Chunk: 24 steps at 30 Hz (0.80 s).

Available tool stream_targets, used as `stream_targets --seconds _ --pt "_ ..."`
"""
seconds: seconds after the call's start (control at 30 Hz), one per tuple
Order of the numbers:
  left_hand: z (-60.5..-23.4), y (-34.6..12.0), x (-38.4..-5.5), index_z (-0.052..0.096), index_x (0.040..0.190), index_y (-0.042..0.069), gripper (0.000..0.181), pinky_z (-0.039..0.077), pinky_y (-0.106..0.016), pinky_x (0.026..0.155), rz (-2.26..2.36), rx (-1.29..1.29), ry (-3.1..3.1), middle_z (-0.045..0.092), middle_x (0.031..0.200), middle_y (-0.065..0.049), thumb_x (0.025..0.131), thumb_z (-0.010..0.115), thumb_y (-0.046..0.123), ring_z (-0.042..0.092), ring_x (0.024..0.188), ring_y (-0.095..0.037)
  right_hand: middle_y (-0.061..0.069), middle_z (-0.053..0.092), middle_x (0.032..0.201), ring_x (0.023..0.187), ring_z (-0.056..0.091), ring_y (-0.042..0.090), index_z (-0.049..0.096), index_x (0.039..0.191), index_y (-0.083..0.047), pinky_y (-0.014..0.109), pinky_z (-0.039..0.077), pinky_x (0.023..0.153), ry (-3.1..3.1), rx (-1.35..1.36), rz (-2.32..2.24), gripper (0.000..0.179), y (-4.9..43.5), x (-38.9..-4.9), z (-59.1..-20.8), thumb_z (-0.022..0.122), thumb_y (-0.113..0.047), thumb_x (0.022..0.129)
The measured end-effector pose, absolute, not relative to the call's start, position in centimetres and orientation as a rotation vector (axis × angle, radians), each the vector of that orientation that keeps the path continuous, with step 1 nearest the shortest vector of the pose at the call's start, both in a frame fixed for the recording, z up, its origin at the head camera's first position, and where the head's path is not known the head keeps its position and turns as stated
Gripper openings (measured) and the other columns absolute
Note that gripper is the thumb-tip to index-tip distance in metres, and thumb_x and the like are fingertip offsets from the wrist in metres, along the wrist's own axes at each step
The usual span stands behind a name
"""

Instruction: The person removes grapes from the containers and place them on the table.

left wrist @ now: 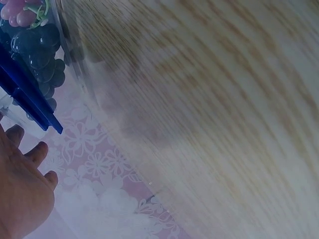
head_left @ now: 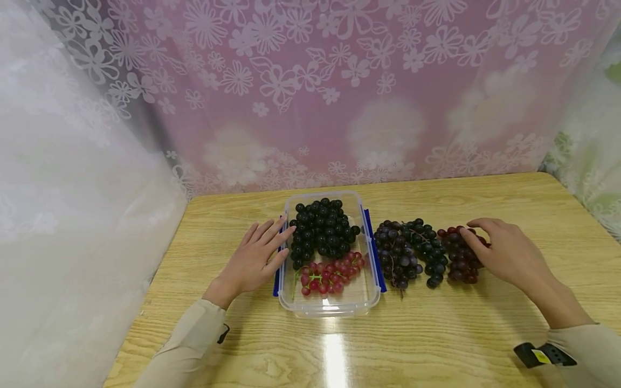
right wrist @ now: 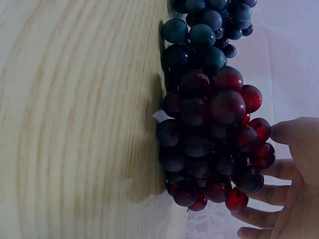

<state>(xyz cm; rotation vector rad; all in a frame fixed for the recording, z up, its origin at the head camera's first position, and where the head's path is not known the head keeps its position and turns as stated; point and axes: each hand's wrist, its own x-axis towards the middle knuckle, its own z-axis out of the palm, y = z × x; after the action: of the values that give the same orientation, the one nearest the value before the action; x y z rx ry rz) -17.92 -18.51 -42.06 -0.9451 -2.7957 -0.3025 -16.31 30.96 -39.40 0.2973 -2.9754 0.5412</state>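
With fingers spread and nearly straight, my left hand [head_left: 257, 253] rests at the left rim of a clear plastic food container [head_left: 330, 310]. Inside it lie a black grape bunch [head_left: 324, 229] and, nearer me, a smaller pinkish-red bunch [head_left: 330, 275] on green stems. My right hand [head_left: 509, 253] is over the right side of a dark red grape bunch [head_left: 461, 258] on the table. In the right wrist view its thumb [right wrist: 285, 131] is right at the grapes, and the other fingers reach loosely extended behind the bunch, partly hidden.
A dusky purple grape bunch [head_left: 397, 250] and a black one [head_left: 430, 250] lie between the container and the dark red bunch. Blue latch flaps [head_left: 375, 253] stick out at the container's sides. Behind the wooden table [head_left: 412, 345] hangs a pink floral curtain [head_left: 310, 108].
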Motion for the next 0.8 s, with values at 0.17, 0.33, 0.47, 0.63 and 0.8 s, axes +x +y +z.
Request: stream_targets --seconds 0.17,0.33,0.47,0.63,0.8 --pt "-42.0 -18.5 -17.9 0.032 0.152 0.019 0.055 0.007 -0.051 0.114 -0.297 -0.943 -2.804 0.016 0.158 -0.002 0.104 0.026 0.046 0.018 0.142 -0.029 0.036 0.036 0.138 0.12 0.033 0.057 0.048 0.135 0.005 0.069 0.026 0.093 -3.008 0.358 0.489 0.059 30.4 -16.5 -39.0 0.045 -0.043 0.101" --pt "-42.0 -18.5 -17.8 0.031 0.152 0.02 0.055 0.007 -0.052 0.114 -0.299 -0.947 -2.795 0.017 0.158 -0.003 0.104 0.027 0.046 0.019 0.142 -0.029 0.037 0.031 0.142 0.126 0.025 0.057 0.043 0.14 0.003 0.067 0.019 0.101 -3.02 0.447 0.415 0.062 29.8 -16.6 -38.7 0.046 -0.044 0.1" --pt "-42.0 -18.5 -17.8 0.029 0.152 0.023 0.054 0.008 -0.052 0.113 -0.292 -0.948 -2.79 0.017 0.158 -0.003 0.104 0.027 0.046 0.02 0.142 -0.03 0.036 0.028 0.143 0.129 0.023 0.055 0.041 0.143 0.001 0.063 0.015 0.105 -3.015 0.521 0.352 0.064 29.4 -16.7 -38.6 0.048 -0.045 0.099" --pt "-41.8 -18.6 -17.8 0.031 0.152 0.024 0.054 0.007 -0.052 0.114 -0.278 -0.937 -2.789 0.018 0.158 -0.002 0.104 0.025 0.048 0.015 0.143 -0.025 0.034 0.027 0.146 0.132 0.02 0.052 0.037 0.147 -0.003 0.06 0.012 0.108 -3.002 0.567 0.282 0.067 28.8 -16.9 -38.5 0.048 -0.048 0.098" --pt "-41.6 -18.5 -17.8 0.031 0.152 0.024 0.054 0.008 -0.052 0.113 -0.262 -0.937 -2.787 0.02 0.157 -0.002 0.103 0.025 0.048 0.014 0.143 -0.025 0.033 0.028 0.146 0.132 0.021 0.052 0.037 0.147 -0.005 0.062 0.015 0.106 -2.977 0.609 0.231 0.068 27.9 -17.0 -38.3 0.049 -0.049 0.097"
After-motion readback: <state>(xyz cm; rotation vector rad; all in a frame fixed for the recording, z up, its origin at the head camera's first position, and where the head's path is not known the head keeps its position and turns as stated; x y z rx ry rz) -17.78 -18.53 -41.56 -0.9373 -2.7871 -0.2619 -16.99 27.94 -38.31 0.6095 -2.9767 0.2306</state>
